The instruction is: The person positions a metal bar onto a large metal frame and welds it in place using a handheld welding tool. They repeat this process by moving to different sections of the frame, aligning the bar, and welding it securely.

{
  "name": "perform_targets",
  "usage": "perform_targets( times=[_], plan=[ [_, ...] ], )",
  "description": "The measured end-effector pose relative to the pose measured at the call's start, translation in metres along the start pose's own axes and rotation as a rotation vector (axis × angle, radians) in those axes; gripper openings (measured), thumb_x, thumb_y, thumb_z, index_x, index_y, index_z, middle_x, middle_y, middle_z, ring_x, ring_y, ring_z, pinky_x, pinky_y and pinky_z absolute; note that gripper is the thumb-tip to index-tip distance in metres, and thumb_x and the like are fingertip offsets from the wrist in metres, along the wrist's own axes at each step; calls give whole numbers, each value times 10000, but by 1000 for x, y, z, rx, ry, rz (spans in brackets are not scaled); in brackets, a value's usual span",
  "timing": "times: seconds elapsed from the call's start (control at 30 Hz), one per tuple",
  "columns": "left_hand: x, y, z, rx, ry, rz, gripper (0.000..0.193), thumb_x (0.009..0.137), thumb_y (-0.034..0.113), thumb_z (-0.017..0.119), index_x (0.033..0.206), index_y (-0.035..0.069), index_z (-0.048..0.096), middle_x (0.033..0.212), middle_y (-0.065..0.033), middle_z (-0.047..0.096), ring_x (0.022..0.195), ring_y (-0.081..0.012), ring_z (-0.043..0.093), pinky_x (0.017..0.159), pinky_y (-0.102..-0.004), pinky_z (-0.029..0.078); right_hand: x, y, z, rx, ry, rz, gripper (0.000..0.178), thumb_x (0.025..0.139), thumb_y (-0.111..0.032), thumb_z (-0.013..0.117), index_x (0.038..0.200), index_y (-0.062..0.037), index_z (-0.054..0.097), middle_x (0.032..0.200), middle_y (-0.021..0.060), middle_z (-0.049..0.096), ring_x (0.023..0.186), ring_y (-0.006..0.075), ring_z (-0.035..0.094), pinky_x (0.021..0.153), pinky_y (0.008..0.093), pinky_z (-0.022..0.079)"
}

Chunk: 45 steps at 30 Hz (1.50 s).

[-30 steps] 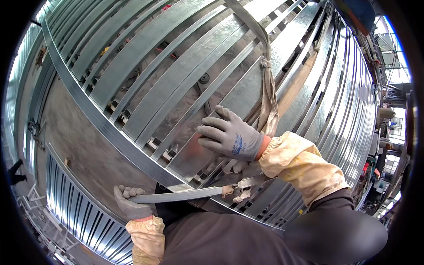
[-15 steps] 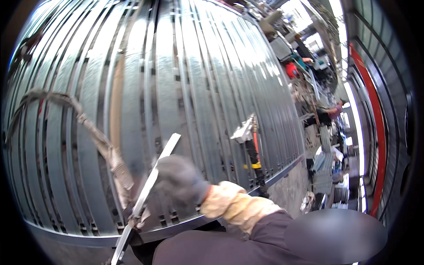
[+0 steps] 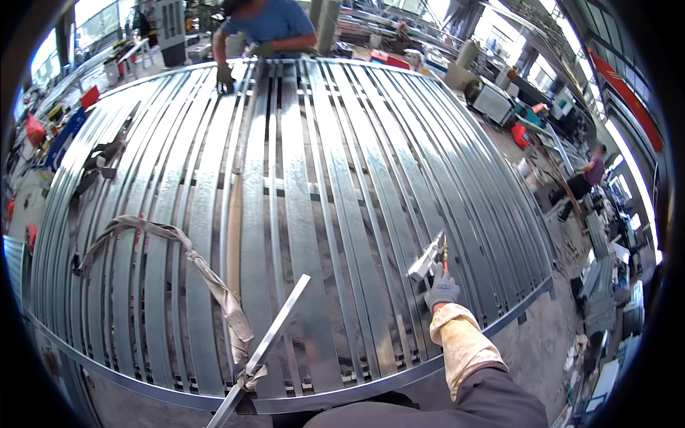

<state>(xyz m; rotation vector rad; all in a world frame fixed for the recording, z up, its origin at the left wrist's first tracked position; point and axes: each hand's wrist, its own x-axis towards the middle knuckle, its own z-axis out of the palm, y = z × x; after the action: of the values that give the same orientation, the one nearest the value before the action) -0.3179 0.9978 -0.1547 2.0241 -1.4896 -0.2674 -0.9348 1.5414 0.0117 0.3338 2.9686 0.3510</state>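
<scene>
My right hand (image 3: 442, 291), in a grey glove with a pale cuff, is on a tool (image 3: 446, 258) with a thin orange-red part. The fingers look closed round its handle, which the hand covers. A bright silver metal piece (image 3: 426, 262) lies against the tool. Beneath them spreads a large rack of galvanised metal strips (image 3: 349, 246). Left of my hand, a square metal bar (image 3: 278, 321) slants over the near edge. A worn fabric strap (image 3: 207, 274) is knotted at that bar and loops away to the left. My left hand is out of view.
Across the rack, a person in a blue shirt (image 3: 282, 25) leans over it with gloved hands at the far edge. A wooden strip (image 3: 234, 235) runs among the metal ones. Another person (image 3: 589, 175) is at the right, amid stacked metal and workshop clutter.
My right hand has moved from beside the slanted bar rightward onto the tool. The view has tilted up, bringing in the rack's far edge and the person in blue.
</scene>
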Motion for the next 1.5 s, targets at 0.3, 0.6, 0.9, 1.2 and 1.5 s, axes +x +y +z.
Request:
perform_targets(
  times=[0.3, 0.6, 0.9, 1.2, 1.5],
  plan=[
    [-13, 45, 1, -1019, -79, -791, 347, 933, 380, 647, 764, 142, 459, 683, -22, 492, 610, -184, 522, 590, -350, 458, -4, 42, -37, 420, 179, -127, 1031, 744, -246, 799, 1619, -113, 270, 1325, 256, 574, 1194, 433, 613, 1035, 481, 505],
    [-19, 60, -7, -1257, 4, -1072, 430, 980, 429, 565, 654, 198, 406, 579, 18, 448, 521, -172, 445, 531, -342, 404, -20, 193, -191, 736, 825, -173, 469, 979, -281, 643, 1313, 40, 565, 1076, 177, 672, 977, 287, 677, 845, 410, 545],
    [-27, 95, -33, -1286, 78, -1066, 400, 1031, 401, 525, 707, 190, 424, 641, 23, 419, 590, -164, 431, 570, -351, 409, -103, 161, -467, 1242, 326, -584, 190, 1026, -214, 634, 1092, -38, 605, 850, 49, 619, 669, 134, 607, 567, 290, 482],
    [-29, 101, -29, -1277, 79, -1219, 276, 1027, 419, 574, 878, 186, 577, 576, 73, 452, 518, -131, 426, 539, -320, 411, -155, -138, -485, 881, -573, -1062, 355, 1019, -196, 647, 1287, -1, 522, 1046, 145, 648, 819, 192, 666, 678, 329, 546],
    [-39, 138, -63, -1172, 152, -1282, 251, 1046, 402, 574, 951, 169, 583, 603, 82, 477, 542, -96, 456, 549, -284, 419, -171, -354, -295, 562, -1605, -1040, 563, 1011, -178, 659, 1483, 35, 439, 1242, 240, 677, 970, 250, 725, 789, 369, 610]
  ],
)
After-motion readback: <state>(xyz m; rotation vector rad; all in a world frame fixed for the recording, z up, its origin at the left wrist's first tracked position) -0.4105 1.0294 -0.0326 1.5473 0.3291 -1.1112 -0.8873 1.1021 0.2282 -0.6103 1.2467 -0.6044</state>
